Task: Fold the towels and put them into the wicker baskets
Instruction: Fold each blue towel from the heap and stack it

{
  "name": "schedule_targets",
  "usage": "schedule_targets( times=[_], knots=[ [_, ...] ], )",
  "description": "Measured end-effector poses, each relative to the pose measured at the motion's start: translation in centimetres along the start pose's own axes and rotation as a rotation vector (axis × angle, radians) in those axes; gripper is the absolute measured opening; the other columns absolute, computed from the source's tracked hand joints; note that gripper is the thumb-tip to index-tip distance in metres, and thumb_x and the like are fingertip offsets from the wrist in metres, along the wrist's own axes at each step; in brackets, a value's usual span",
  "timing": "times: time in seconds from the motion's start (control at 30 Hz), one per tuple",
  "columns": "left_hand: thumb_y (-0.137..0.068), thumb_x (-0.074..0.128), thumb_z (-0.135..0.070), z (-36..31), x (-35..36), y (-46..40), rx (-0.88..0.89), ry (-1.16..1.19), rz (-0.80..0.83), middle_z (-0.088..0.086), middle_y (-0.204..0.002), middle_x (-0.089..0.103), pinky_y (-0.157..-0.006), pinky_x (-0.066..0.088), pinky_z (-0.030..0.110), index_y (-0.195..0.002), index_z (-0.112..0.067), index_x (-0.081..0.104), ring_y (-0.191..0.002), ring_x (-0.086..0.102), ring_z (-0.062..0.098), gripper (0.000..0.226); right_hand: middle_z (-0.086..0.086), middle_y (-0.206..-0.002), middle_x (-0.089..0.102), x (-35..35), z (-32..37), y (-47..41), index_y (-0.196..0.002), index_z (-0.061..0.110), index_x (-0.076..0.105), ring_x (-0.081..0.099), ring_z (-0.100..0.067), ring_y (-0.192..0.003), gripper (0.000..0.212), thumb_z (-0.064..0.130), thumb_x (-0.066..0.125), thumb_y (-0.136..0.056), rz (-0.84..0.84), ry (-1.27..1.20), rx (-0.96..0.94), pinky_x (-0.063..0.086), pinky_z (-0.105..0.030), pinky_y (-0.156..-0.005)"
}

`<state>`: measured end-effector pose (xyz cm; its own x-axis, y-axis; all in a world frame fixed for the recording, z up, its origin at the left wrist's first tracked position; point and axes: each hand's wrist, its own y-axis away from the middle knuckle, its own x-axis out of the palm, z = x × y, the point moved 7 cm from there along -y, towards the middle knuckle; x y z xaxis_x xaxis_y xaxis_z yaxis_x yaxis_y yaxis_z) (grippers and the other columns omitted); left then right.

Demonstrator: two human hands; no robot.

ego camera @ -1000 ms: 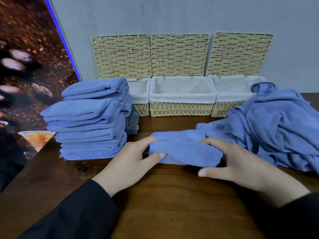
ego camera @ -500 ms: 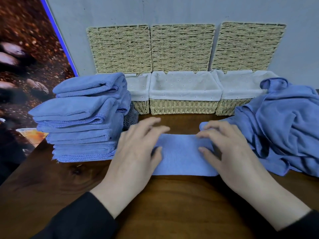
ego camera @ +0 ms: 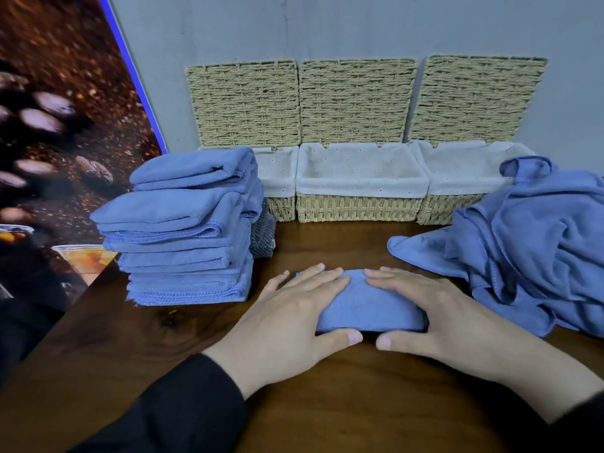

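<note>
- A dark wooden surface (ego camera: 327,403) is filling the lower view, running back to a grey wall.
- A loose heap of unfolded blue towels (ego camera: 529,243) is lying at the right, running off the right edge and covering part of the right basket's front.
- A stack of folded blue towels (ego camera: 186,230) is standing at the left, its folded edges facing the viewer and hiding most of the left basket.
- Three wicker baskets with white liners are sitting side by side against the wall: left basket (ego camera: 281,181), middle basket (ego camera: 359,191), right basket (ego camera: 457,178). Their woven lids are standing upright behind them.
- A folded blue towel (ego camera: 369,305) is lying flat on the surface, front and centre, its long axis running left to right; both ends are hidden under the hands.
- The left hand (ego camera: 294,318) is lying palm down on the towel's left end, fingers straight and pointing forward and inward, thumb on the wood in front.
- The right hand (ego camera: 441,318) is mirroring it on the right end, flat and pressing, gripping nothing.
- A small grey cloth (ego camera: 263,237) is showing behind the stack, hard to make out.
</note>
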<state>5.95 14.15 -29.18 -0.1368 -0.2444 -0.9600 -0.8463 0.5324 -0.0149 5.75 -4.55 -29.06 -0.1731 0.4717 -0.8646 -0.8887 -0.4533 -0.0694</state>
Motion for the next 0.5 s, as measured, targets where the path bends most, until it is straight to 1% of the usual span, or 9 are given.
schedule_targets(
  times=[0.07, 0.13, 0.17, 0.23, 0.27, 0.33, 0.4, 0.43, 0.5],
  knots=[
    [-0.089, 0.041, -0.076, 0.2, -0.1, -0.2, 0.016, -0.01, -0.035, -0.028, -0.164, 0.009, -0.125, -0.002, 0.03, -0.159, -0.039, 0.014, -0.148, -0.006, -0.011, 0.083, 0.052, -0.147, 0.021, 0.0, -0.2, -0.2, -0.141, 0.059, 0.035, 0.011, 0.024, -0.141, 0.076, 0.068, 0.073, -0.076, 0.015, 0.006, -0.01, 0.015, -0.026, -0.123],
    [-0.088, 0.047, -0.075, 0.5, -0.4, -0.3, 0.033, 0.008, -0.071, -0.026, -0.164, 0.012, -0.125, 0.002, 0.03, -0.159, -0.038, 0.015, -0.149, 0.0, -0.01, 0.086, 0.049, -0.147, 0.026, 0.0, -0.3, -0.3, -0.14, 0.058, 0.036, 0.021, 0.017, -0.142, 0.073, 0.058, 0.077, -0.079, 0.007, 0.001, -0.014, 0.022, -0.028, -0.121],
    [-0.087, 0.052, -0.073, 0.5, -0.5, -0.3, 0.045, 0.033, -0.078, -0.025, -0.163, 0.014, -0.125, 0.004, 0.03, -0.158, -0.039, 0.016, -0.149, 0.003, -0.01, 0.087, 0.045, -0.145, 0.033, -0.2, -0.2, -0.3, -0.137, 0.059, 0.037, 0.03, 0.013, -0.14, 0.069, 0.054, 0.077, -0.081, -0.015, -0.011, -0.003, 0.029, -0.028, -0.118],
    [-0.084, 0.064, -0.066, 0.5, -0.6, -0.1, 0.057, 0.106, -0.09, -0.025, -0.16, 0.024, -0.123, 0.011, 0.027, -0.155, -0.043, 0.02, -0.147, 0.014, -0.008, 0.086, 0.037, -0.132, 0.051, -0.9, -0.3, 0.0, -0.126, 0.062, 0.04, 0.049, 0.008, -0.124, 0.058, 0.047, 0.076, -0.084, -0.109, -0.093, 0.049, 0.043, -0.023, -0.101],
    [-0.084, 0.069, -0.061, 0.6, -0.7, 0.0, 0.042, 0.171, -0.105, -0.026, -0.155, 0.033, -0.12, 0.019, 0.025, -0.152, -0.047, 0.023, -0.143, 0.025, -0.005, 0.083, 0.034, -0.125, 0.055, -1.3, -0.4, 0.3, -0.12, 0.062, 0.04, 0.054, 0.007, -0.115, 0.053, 0.045, 0.076, -0.085, -0.173, -0.144, 0.079, 0.045, -0.02, -0.092],
    [-0.084, 0.075, -0.05, 1.0, -1.3, 0.5, -0.029, 0.378, -0.188, -0.027, -0.136, 0.052, -0.108, 0.038, 0.022, -0.142, -0.054, 0.031, -0.123, 0.049, -0.003, 0.073, 0.029, -0.122, 0.056, -1.9, -0.6, 0.9, -0.115, 0.058, 0.043, 0.055, 0.008, -0.109, 0.044, 0.043, 0.074, -0.088, -0.292, -0.24, 0.129, 0.046, -0.018, -0.086],
    [-0.086, 0.076, -0.042, 1.3, -2.0, 1.1, -0.106, 0.602, -0.288, -0.025, -0.119, 0.059, -0.094, 0.047, 0.017, -0.133, -0.052, 0.04, -0.106, 0.057, -0.007, 0.06, 0.025, -0.124, 0.056, -2.1, -0.5, 1.3, -0.115, 0.049, 0.05, 0.055, 0.011, -0.107, 0.034, 0.038, 0.071, -0.091, -0.385, -0.385, 0.164, 0.045, -0.012, -0.082],
    [-0.087, 0.075, -0.04, 1.3, -2.2, 1.5, -0.132, 0.705, -0.315, -0.023, -0.116, 0.061, -0.091, 0.05, 0.018, -0.13, -0.05, 0.043, -0.104, 0.06, -0.007, 0.055, 0.025, -0.123, 0.057, -2.1, -0.2, 1.4, -0.115, 0.044, 0.053, 0.057, 0.013, -0.103, 0.03, 0.035, 0.07, -0.092, -0.416, -0.464, 0.185, 0.044, -0.009, -0.078],
    [-0.09, 0.074, -0.038, 1.3, -2.0, 2.0, -0.163, 0.893, -0.333, -0.018, -0.116, 0.064, -0.092, 0.055, 0.026, -0.128, -0.047, 0.046, -0.104, 0.064, -0.001, 0.048, 0.029, -0.119, 0.058, -1.9, 0.3, 1.6, -0.114, 0.039, 0.056, 0.058, 0.014, -0.1, 0.022, 0.039, 0.065, -0.094, -0.474, -0.557, 0.231, 0.043, -0.004, -0.071]
  ],
)
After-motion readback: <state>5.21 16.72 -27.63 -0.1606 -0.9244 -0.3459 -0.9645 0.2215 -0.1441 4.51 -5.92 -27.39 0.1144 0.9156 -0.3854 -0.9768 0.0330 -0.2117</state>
